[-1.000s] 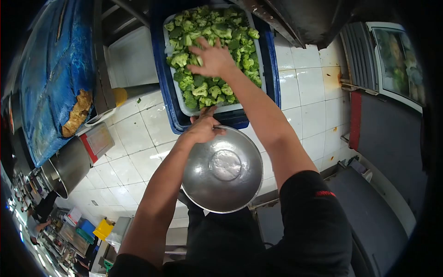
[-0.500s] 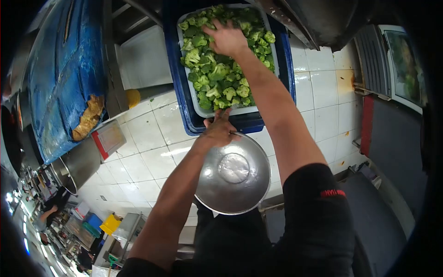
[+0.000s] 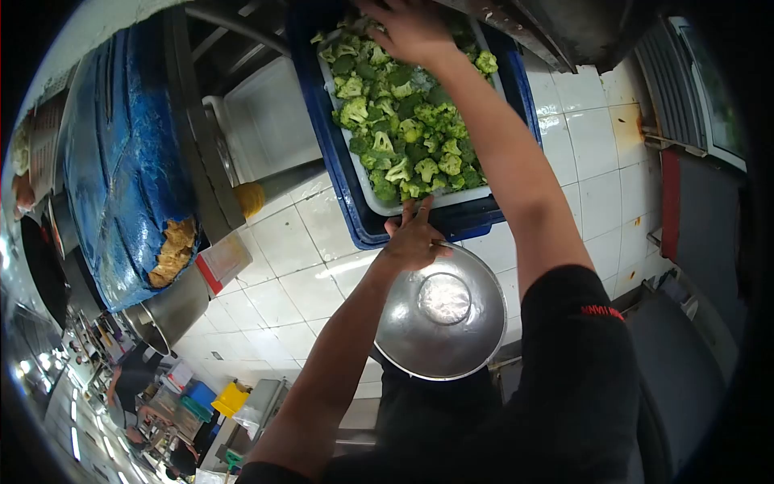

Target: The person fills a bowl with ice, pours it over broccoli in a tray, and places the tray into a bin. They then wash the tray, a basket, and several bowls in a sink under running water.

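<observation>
Many cut broccoli florets [image 3: 395,137] fill a white tub [image 3: 367,179], which sits inside a larger blue bin [image 3: 367,229]. My right hand [image 3: 407,31] is over the far end of the florets, fingers apart and slightly blurred, with nothing visible in its grasp. A round metal bowl [image 3: 443,339] hangs below my left hand [image 3: 414,242], its underside facing me. The thumb of that hand lies at the bowl's rim, while its outstretched fingers touch the near edge of the white tub.
White floor tiles [image 3: 310,222] surround the bin. On the left are a blue-wrapped block [image 3: 121,169] with a torn corner, a white container [image 3: 270,117] and a large metal pot [image 3: 179,310]. A dark metal structure [image 3: 556,28] overhangs the upper right. Other people stand far off, lower left.
My right hand has moved farther toward the far end of the tub. My left hand still keeps the bowl at the near edge. The whole view has shifted and tilted somewhat.
</observation>
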`<state>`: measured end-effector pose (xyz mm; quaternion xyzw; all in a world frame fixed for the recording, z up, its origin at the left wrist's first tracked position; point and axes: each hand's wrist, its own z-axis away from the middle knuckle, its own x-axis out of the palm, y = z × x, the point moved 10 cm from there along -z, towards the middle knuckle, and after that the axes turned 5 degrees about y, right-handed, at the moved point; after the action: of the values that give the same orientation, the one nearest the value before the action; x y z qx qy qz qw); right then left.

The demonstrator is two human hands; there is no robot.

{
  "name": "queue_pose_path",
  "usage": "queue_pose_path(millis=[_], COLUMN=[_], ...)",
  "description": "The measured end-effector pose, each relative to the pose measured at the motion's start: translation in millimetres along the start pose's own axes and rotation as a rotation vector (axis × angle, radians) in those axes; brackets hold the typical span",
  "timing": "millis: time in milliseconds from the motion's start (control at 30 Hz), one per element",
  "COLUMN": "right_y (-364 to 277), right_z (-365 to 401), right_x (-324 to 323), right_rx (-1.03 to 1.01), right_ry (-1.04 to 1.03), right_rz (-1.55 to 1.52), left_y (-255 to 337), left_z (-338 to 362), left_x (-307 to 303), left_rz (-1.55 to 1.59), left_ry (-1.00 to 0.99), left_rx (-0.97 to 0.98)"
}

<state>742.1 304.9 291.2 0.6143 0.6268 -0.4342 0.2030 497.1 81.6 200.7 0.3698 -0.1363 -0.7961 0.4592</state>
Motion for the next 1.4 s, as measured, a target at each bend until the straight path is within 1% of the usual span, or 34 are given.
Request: queue_pose_path(millis=[67, 100, 133, 167, 233, 267, 333, 367, 400, 467, 500, 533, 567, 600, 633, 667, 700, 767, 800, 833, 867, 933, 967, 1033, 1067, 1100, 1133, 1167, 1233, 1267, 1300, 1333, 1367, 1400], right_y=[-12.2, -21.7, -38.3, -35.5, -37.4, -29.2, -2.4, 4.6, 2.2, 34.4, 37.9, 49.3, 58.6, 57.5, 53.5, 46.5, 19.0, -63.9, -105.3, -130.2, -126.2, -125.1, -112.0, -90.4, -79.0, -59.9, -39.3, -26.8, 39.8, 41.2, 47.2, 52.3, 55.7, 53.9], right_z=[59.1, 93.0, 115.2, 118.7, 114.7, 104.2, 63.9, 49.2, 33.1, 0.9, -11.1, -22.1, -22.6, -22.1, -24.5, -14.9, -8.7, 26.8, 61.0, 91.1, 102.1, 115.9, 102.6, 63.8, 40.5, 18.3, -0.6, -13.3, -33.1, -31.0, -24.3, -16.8, -13.0, -7.9], right_x=[-21.6, -14.0, -13.5, -10.4, -8.1, 5.6, 33.5, 40.6, 31.9, 0.8, -2.0, -13.3, -23.9, -24.3, -23.9, 21.7, 51.2, 24.5, 10.8, 12.5, 22.8, 35.6, 46.0, 62.8, 68.5, 85.0, 95.1, 96.3, 71.9, 73.1, 77.7, 81.6, 78.3, 62.6], right_rx=[0.079, 0.078, -0.037, -0.031, -0.117, -0.108, -0.078, -0.052, -0.046, 0.446, 0.445, 0.475, 0.514, 0.506, 0.492, 0.515, 0.329, -0.101, -0.220, -0.335, -0.329, -0.449, -0.393, -0.303, -0.270, -0.186, -0.102, -0.095, 0.485, 0.490, 0.573, 0.656, 0.662, 0.643], right_ry=[-0.089, -0.248, -0.256, -0.253, -0.224, -0.274, -0.284, -0.296, -0.296, -0.212, -0.210, -0.070, 0.063, 0.068, 0.077, -0.301, -0.375, -0.348, -0.461, -0.574, -0.573, -0.488, -0.442, -0.324, -0.246, -0.300, -0.350, -0.347, -0.063, -0.062, -0.110, -0.160, -0.163, -0.249], right_rz=[0.169, 0.148, 0.237, 0.237, 0.309, 0.383, 0.352, 0.325, 0.322, -0.179, -0.179, -0.164, -0.147, -0.190, -0.235, -0.254, -0.326, -0.046, -0.089, -0.131, -0.126, -0.076, -0.048, -0.047, -0.069, -0.049, -0.028, -0.033, -0.473, -0.470, -0.429, -0.391, -0.390, -0.298], left_y=[5.0, 5.9, 7.6, 6.0, 3.2, 3.2, 3.3, 2.6, 2.4, 1.4, 1.3, -6.3, -11.9, -5.4, -3.4, -5.2, -0.3, 5.7, 4.9, 4.1, 3.7, 1.1, -1.5, 3.3, -8.0, -20.0, -18.8, -17.2, -14.4, -13.3, -12.7, -16.7, -21.3, -3.5], left_z=[2.3, 2.6, 1.7, 0.7, -0.5, 0.6, 0.8, 0.7, 0.5, 0.5, -1.1, -6.0, -11.1, -10.4, -8.6, -7.8, -3.4, 0.1, 0.7, 0.7, -1.0, -0.8, -1.8, -0.7, -5.2, -14.7, -15.9, -16.8, -17.8, -18.2, -17.6, -16.7, -15.6, -10.3], left_x=[-4.7, -6.1, -5.6, -3.3, -1.0, -1.0, 1.1, 2.6, 4.1, 6.2, 6.4, 12.6, 18.2, 13.5, 12.9, 12.6, 6.0, -2.5, -1.3, 0.8, 3.1, 4.2, 3.9, 4.6, 17.8, 34.0, 35.1, 35.8, 40.2, 43.8, 32.4, 30.1, 28.3, 22.0], left_rz=[0.005, 0.010, 0.006, -0.005, -0.028, -0.049, -0.070, -0.086, -0.100, -0.120, -0.136, -0.136, -0.125, -0.113, -0.111, -0.111, -0.110, -0.096, -0.095, -0.096, -0.100, -0.110, -0.115, -0.126, -0.132, -0.163, -0.239, -0.317, -0.546, -0.698, 0.159, 0.590, 1.019, 0.438], left_ry=[-0.006, -0.012, -0.016, -0.039, -0.066, -0.059, -0.054, -0.052, -0.048, -0.044, -0.036, -0.038, 0.008, 0.052, 0.043, 0.022, 0.002, -0.006, -0.011, -0.020, -0.023, 0.018, 0.018, 0.045, 0.035, 0.082, 0.094, 0.109, 0.149, 0.178, 0.144, 0.116, 0.083, 0.066], left_rx=[-0.019, -0.040, -0.038, -0.058, -0.083, -0.068, -0.059, -0.052, -0.042, -0.032, -0.018, -0.018, 0.027, 0.072, 0.072, 0.028, -0.017, -0.053, -0.057, -0.060, -0.054, -0.057, -0.060, 0.012, 0.012, 0.081, 0.132, 0.182, 0.283, 0.334, 0.385, 0.375, 0.379, 0.181])
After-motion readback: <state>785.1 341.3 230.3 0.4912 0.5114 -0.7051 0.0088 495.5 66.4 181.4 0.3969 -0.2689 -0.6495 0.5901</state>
